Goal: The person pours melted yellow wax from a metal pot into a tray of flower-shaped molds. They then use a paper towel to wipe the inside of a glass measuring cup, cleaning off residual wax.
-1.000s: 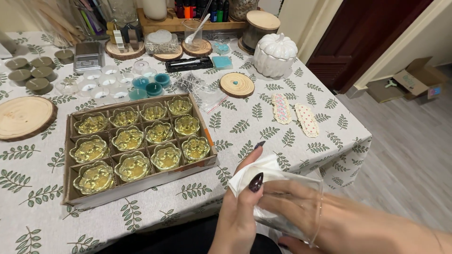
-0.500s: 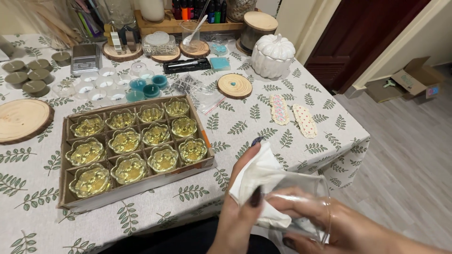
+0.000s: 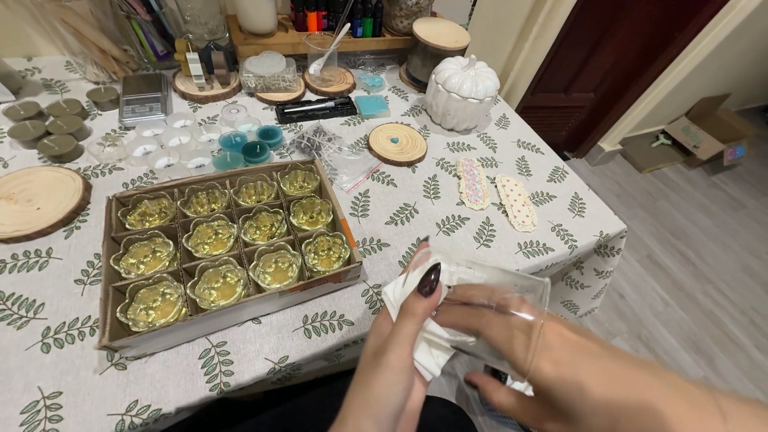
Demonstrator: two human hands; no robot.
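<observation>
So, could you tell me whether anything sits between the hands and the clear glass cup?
Only the white cloth: the left hand presses it against the clear glass cup, while the right hand grips the cup directly.

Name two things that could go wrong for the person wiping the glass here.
The clear glass is held past the table edge, so a slip from the right hand might drop it to the floor. The left hand pushing the white cloth inside could crack it.

Both hands meet low at centre, left hand [image 3: 404, 340] fingers curled, right hand [image 3: 512, 344] fingers spread.
</observation>
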